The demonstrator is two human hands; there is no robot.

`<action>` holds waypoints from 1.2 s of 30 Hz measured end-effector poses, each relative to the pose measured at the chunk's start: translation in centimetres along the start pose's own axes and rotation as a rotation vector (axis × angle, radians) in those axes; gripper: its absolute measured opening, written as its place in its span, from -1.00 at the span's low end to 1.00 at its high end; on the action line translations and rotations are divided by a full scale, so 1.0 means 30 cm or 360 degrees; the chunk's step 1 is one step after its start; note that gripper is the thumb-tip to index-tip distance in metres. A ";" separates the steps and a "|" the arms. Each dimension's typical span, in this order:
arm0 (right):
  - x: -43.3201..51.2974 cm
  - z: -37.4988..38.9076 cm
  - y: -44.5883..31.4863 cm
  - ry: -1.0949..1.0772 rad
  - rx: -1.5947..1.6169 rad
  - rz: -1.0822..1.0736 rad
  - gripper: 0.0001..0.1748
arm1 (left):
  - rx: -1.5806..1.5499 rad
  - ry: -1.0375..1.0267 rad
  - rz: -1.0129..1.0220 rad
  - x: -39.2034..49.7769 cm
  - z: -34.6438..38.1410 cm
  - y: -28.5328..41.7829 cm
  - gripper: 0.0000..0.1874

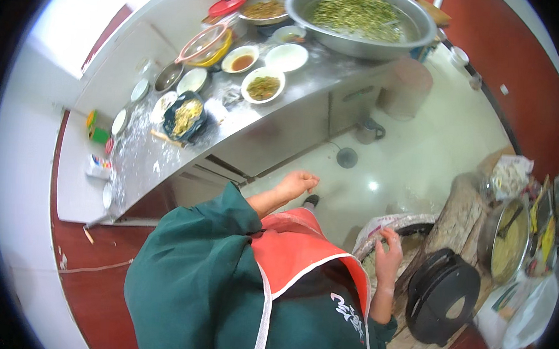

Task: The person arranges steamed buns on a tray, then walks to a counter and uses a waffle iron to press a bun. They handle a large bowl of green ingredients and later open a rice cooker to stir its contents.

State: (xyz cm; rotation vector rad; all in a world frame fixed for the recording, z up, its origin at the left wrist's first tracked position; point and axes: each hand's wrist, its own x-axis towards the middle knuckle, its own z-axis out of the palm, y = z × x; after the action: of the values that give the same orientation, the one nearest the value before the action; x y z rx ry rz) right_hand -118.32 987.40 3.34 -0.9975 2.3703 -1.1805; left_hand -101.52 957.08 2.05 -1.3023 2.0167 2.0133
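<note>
My left hand [299, 184] hovers over the floor beside the steel counter, fingers curled in and nothing visible in them. My right hand [389, 256], with the fingers apart and empty, is over the near side of a dark-rimmed container [411, 229] with pale contents. Plastic sheeting [376, 227] drapes over its edge; whether the hand touches the rim cannot be made out. Close to that hand, a black round electric griddle [443, 299] rests closed on a rough wooden slab [455, 217]. A red apron [299, 251] covers my front.
On the steel counter [307, 88] stand a large metal basin [362, 48] of chopped greens, a bowl of greens [263, 87], a dark bowl [185, 117] and a rolling pin [166, 138]. A pot [506, 243] of yellowish mixture is at right. A kettle [369, 131] sits on the floor.
</note>
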 end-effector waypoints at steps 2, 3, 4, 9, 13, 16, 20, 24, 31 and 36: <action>0.012 0.054 0.006 -0.0062 0.0091 0.0073 -0.70 | -0.0107 0.0068 0.0062 0.012 -0.074 -0.037 -0.81; 0.021 0.076 0.028 -0.0070 0.0144 0.0162 -0.70 | -0.0166 0.0086 0.0055 0.016 -0.098 -0.040 -0.81; 0.037 0.094 0.053 -0.0089 0.0203 0.0249 -0.71 | -0.0223 0.0116 0.0044 0.015 -0.119 -0.034 -0.81; 0.272 0.234 -0.001 -0.0279 0.0384 0.0493 -0.77 | -0.0420 0.0224 0.0219 0.101 -0.314 -0.038 -0.65; 0.542 0.423 -0.175 -0.0454 0.0365 0.0249 -0.77 | -0.0555 0.0304 0.0040 0.174 -0.483 0.011 -0.56; 0.723 0.549 -0.376 -0.0401 0.0299 0.0019 -0.72 | -0.0620 0.0333 -0.0042 0.210 -0.569 0.128 -0.56; 0.855 0.700 -0.750 -0.0061 0.0269 -0.0874 -0.66 | -0.1313 -0.0071 0.0111 0.438 -0.499 0.131 -0.71; 0.971 0.804 -0.802 -0.0345 0.0151 -0.1372 -0.53 | -0.2038 -0.0953 0.0069 0.491 -0.360 0.295 -0.63; 1.272 0.714 -0.683 -0.0220 0.0606 -0.1086 -0.55 | -0.1971 -0.0274 0.0004 0.573 -0.276 0.520 -0.62; 1.446 0.566 -0.611 0.0020 0.0692 -0.0846 -0.54 | -0.1685 -0.0411 0.0074 0.647 -0.223 0.660 -0.51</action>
State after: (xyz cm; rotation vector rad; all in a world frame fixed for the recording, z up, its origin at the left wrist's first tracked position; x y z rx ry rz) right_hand -131.63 939.46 8.73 -1.4945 1.7703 -1.7859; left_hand -121.38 937.84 9.05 -0.9144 0.8144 3.1976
